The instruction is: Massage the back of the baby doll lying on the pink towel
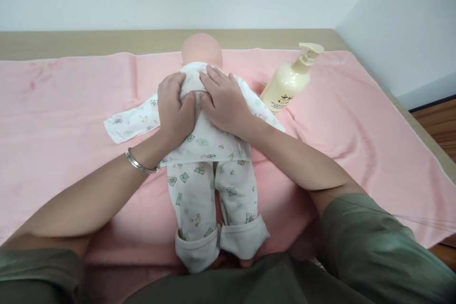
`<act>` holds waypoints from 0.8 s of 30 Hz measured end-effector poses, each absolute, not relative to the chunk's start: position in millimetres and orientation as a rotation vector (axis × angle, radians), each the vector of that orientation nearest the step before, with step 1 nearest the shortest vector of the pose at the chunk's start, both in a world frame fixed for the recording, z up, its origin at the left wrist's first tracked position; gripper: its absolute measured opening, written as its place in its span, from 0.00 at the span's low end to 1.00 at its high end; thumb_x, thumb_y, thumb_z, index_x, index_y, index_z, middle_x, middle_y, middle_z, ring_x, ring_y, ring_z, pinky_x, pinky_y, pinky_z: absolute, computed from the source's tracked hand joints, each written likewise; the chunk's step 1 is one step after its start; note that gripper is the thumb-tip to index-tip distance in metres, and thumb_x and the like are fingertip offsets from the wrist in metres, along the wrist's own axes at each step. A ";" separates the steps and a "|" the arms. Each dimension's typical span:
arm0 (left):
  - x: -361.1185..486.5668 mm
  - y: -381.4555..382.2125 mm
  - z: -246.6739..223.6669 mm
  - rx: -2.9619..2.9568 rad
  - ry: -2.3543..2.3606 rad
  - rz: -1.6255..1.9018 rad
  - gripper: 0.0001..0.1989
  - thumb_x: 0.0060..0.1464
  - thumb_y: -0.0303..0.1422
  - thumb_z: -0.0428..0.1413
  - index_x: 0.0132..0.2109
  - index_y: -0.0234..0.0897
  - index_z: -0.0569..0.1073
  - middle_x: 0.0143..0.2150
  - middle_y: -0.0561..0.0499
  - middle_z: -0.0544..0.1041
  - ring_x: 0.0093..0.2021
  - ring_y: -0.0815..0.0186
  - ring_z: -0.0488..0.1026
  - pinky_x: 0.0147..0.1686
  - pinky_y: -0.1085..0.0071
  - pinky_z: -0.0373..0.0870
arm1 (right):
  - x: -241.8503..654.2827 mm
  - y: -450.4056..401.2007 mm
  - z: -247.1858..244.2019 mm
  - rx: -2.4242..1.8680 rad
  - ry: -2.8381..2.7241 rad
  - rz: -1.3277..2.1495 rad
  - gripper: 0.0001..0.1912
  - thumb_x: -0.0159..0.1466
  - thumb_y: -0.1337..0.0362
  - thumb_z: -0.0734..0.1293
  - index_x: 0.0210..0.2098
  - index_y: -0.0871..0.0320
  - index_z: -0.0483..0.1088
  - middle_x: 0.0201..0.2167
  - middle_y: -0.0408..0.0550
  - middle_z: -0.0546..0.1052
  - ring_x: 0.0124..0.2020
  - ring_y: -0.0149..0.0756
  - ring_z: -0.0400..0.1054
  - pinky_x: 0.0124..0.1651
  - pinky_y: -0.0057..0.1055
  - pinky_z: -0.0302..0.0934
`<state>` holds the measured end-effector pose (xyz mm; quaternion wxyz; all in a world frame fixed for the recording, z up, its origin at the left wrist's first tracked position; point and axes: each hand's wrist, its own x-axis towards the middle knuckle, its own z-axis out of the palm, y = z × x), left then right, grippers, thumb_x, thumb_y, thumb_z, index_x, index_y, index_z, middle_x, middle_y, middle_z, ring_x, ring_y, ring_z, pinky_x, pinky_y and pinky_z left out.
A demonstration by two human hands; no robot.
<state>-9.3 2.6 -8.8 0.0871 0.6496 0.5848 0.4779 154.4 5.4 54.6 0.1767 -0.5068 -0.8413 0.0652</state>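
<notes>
My left hand, slightly curled, presses the shirt on the doll, near the desk's far edge; my right hand, fingers spread, presses beside it. Right of them, the pump bottle tilts.

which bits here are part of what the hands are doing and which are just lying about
In the job:
- doll
- printed top, under the left hand and right hand
- printed trousers, on the doll
- pink cloth, beneath it

Apparently just lying about:
- pump bottle, untouched
</notes>
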 end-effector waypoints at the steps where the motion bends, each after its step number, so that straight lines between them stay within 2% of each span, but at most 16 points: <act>1: -9.4 3.0 -9.2 1.937 1.736 1.427 0.22 0.65 0.48 0.50 0.56 0.40 0.74 0.62 0.44 0.79 0.64 0.54 0.73 0.70 0.46 0.72 | 154.6 6.7 52.3 -1.422 -2.403 0.213 0.30 0.75 0.63 0.57 0.74 0.65 0.62 0.79 0.58 0.58 0.80 0.51 0.53 0.83 0.55 0.48; 4: -9.2 3.3 -8.7 1.928 1.721 1.391 0.21 0.64 0.46 0.50 0.56 0.41 0.74 0.63 0.44 0.78 0.67 0.53 0.72 0.72 0.43 0.67 | 157.3 4.5 56.2 -1.366 -2.354 0.166 0.30 0.74 0.63 0.57 0.74 0.60 0.62 0.78 0.55 0.61 0.78 0.46 0.57 0.81 0.47 0.55; 6: -8.9 3.1 -7.7 1.916 1.707 1.348 0.23 0.65 0.48 0.48 0.57 0.41 0.73 0.64 0.44 0.76 0.69 0.52 0.70 0.73 0.41 0.64 | 157.7 0.6 60.5 -1.366 -2.309 0.082 0.31 0.74 0.63 0.57 0.75 0.56 0.60 0.79 0.50 0.59 0.80 0.43 0.54 0.82 0.43 0.55; 8: -8.8 3.1 -7.5 1.915 1.698 1.335 0.25 0.65 0.51 0.47 0.58 0.40 0.73 0.65 0.43 0.76 0.70 0.51 0.69 0.73 0.39 0.63 | 155.4 -2.1 60.9 -1.402 -2.323 0.063 0.33 0.73 0.64 0.58 0.76 0.55 0.59 0.80 0.48 0.56 0.82 0.43 0.50 0.84 0.46 0.51; 12: -10.3 4.5 -11.2 1.983 1.651 1.438 0.23 0.65 0.49 0.49 0.57 0.42 0.75 0.64 0.44 0.78 0.70 0.52 0.71 0.75 0.44 0.65 | 151.0 -1.3 58.7 -1.494 -2.426 0.205 0.34 0.73 0.66 0.57 0.77 0.62 0.56 0.81 0.56 0.54 0.83 0.51 0.48 0.84 0.62 0.43; 18: -13.8 6.8 -18.9 2.060 1.524 1.477 0.19 0.67 0.45 0.47 0.55 0.44 0.76 0.65 0.48 0.77 0.74 0.55 0.67 0.79 0.44 0.60 | 155.7 -0.8 65.8 -1.421 -2.290 0.027 0.32 0.75 0.63 0.55 0.77 0.60 0.56 0.82 0.53 0.50 0.83 0.48 0.46 0.85 0.55 0.46; 22: -13.8 5.1 -18.9 2.010 1.561 1.466 0.17 0.66 0.40 0.50 0.58 0.45 0.75 0.66 0.47 0.77 0.73 0.52 0.68 0.78 0.44 0.63 | 152.2 0.7 57.4 -1.481 -2.384 0.183 0.33 0.75 0.62 0.57 0.77 0.62 0.56 0.82 0.56 0.51 0.84 0.52 0.44 0.85 0.57 0.43; 24: -13.3 4.0 -18.1 2.011 1.577 1.462 0.17 0.66 0.37 0.51 0.59 0.47 0.75 0.66 0.47 0.77 0.73 0.52 0.69 0.78 0.45 0.63 | 151.5 0.6 57.1 -1.496 -2.382 0.172 0.33 0.74 0.65 0.58 0.77 0.61 0.56 0.81 0.54 0.52 0.84 0.51 0.43 0.85 0.54 0.46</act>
